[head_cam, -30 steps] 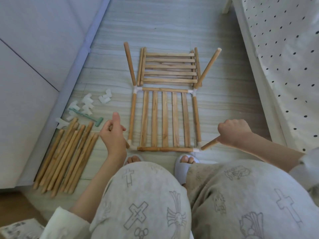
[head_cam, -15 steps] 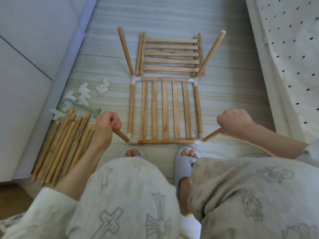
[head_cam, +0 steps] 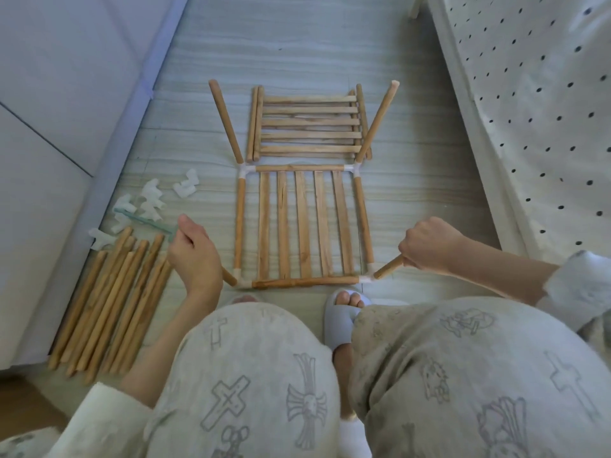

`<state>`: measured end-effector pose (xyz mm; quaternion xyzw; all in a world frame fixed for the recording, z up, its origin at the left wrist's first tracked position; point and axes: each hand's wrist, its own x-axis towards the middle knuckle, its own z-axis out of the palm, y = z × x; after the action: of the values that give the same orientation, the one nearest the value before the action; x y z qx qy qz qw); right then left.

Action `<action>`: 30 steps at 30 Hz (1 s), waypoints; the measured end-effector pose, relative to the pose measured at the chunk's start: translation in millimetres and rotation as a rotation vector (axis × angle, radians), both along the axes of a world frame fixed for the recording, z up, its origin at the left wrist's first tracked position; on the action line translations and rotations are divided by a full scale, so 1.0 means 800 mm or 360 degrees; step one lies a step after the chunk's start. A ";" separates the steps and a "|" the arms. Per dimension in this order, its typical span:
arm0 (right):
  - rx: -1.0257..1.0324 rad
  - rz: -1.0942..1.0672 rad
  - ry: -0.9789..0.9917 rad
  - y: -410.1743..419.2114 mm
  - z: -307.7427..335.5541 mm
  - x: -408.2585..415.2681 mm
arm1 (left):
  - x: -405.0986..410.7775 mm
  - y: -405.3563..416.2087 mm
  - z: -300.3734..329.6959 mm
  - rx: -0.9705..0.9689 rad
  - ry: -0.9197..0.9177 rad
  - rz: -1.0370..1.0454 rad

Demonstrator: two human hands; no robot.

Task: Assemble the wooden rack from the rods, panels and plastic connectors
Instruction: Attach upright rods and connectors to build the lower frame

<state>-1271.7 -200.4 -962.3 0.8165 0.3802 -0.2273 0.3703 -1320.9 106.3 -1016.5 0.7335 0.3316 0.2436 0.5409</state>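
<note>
2 hands [head_cam: 195, 256] [head_cam: 429, 244] grip 2 corner rods [head_cam: 229, 277] [head_cam: 388, 268]; 5 slats [head_cam: 302, 223] in frame.

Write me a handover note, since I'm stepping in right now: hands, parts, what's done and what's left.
Left hand grips the upright rod in the near-left connector.
Right hand grips the rod in the near-right connector.
Done: the slatted frame is joined at four corners, with two far uprights fitted.
Left: the second slatted panel lies loose beyond it; spare rods and white connectors wait on the floor to the left.
</note>
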 end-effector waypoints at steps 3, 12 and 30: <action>0.0022 -0.0117 0.0047 0.006 0.000 0.015 | 0.006 0.008 -0.001 0.0014 -0.0063 -0.0043; 0.0274 -0.0648 0.0031 0.004 -0.008 0.015 | -0.003 0.020 0.005 -0.0043 0.0000 -0.0395; 0.0869 -0.1419 0.0035 -0.003 0.008 -0.023 | -0.023 0.041 0.016 0.0136 0.0599 -0.0862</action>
<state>-1290.0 -202.5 -955.6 0.9635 0.0448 -0.2639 0.0072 -1339.2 139.0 -1003.5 0.8493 0.2083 -0.0350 0.4839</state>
